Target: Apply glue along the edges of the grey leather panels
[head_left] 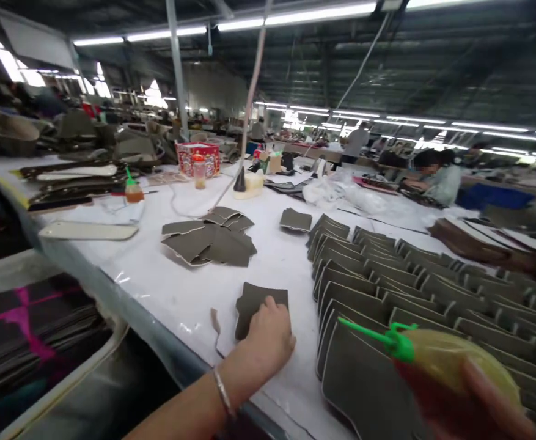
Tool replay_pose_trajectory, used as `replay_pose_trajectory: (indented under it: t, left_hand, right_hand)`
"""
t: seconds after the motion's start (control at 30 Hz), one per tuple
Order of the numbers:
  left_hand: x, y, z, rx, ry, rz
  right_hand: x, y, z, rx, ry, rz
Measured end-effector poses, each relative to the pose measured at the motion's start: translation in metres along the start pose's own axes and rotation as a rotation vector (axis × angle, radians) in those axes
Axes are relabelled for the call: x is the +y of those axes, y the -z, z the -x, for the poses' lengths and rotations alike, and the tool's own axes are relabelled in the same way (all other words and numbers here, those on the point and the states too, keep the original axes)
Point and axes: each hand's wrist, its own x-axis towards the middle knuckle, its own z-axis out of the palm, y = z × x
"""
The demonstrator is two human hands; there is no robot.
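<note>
My left hand rests with curled fingers on a dark olive cut piece lying on the white table; a bracelet circles that wrist. My right hand, blurred at the lower right, grips a yellow squeeze bottle whose green nozzle points left over the nearest piece in the rows of overlapping olive pieces. A loose pile of the same pieces lies further back, and a small stack beyond it.
A second green-capped bottle, a red box, a small clear bottle and light strips lie on the far table. A hose drops from above. A seated person works at the right. Dark sheets fill a bin on the left.
</note>
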Motion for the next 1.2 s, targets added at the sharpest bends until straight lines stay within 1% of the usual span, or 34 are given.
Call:
replay_pose_trajectory:
  t: [0.03,0.1,0.2,0.3,0.4,0.47,0.6,0.77,0.83,0.93,1.07,1.2]
  left_hand:
    - [-0.001,0.001,0.001,-0.002,-0.002,-0.009]
    - [0.000,0.004,0.002,-0.004,-0.004,-0.034]
    - [0.005,0.007,-0.002,-0.038,0.009,-0.084]
    - [0.014,0.009,-0.009,-0.060,0.037,-0.135]
    - [0.023,0.008,-0.016,-0.047,0.080,-0.173]
    - [0.026,0.008,-0.020,-0.039,0.083,-0.196]
    - [0.020,0.009,-0.021,-0.062,0.013,-0.222]
    - [0.012,0.012,-0.016,-0.060,0.019,-0.221]
    - [0.012,0.012,-0.015,-0.072,0.010,-0.223]
    - [0.013,0.011,-0.017,-0.079,0.000,-0.231]
    - [0.016,0.010,-0.021,-0.066,0.023,-0.268]
    - [0.014,0.011,-0.023,-0.079,0.018,-0.272]
  right_hand:
    - [-0.001,-0.004,0.004,0.039,-0.032,-0.068]
    - [-0.005,-0.012,0.012,0.049,-0.043,-0.128]
    - [-0.009,-0.017,0.019,0.003,-0.028,-0.116]
    - [-0.006,-0.015,0.019,-0.064,-0.015,-0.086]
    - [-0.004,-0.014,0.018,-0.130,0.016,-0.083]
    - [-0.006,-0.016,0.018,-0.143,0.037,-0.078]
    - [-0.010,-0.018,0.017,-0.121,0.083,-0.062]
    - [-0.008,-0.017,0.013,-0.143,0.123,-0.033]
    - [-0.007,-0.018,0.012,-0.164,0.136,-0.031]
    - [-0.006,-0.019,0.011,-0.163,0.159,-0.041]
    - [-0.005,-0.021,0.007,-0.193,0.192,-0.064]
    - [-0.004,-0.021,0.005,-0.204,0.225,-0.065]
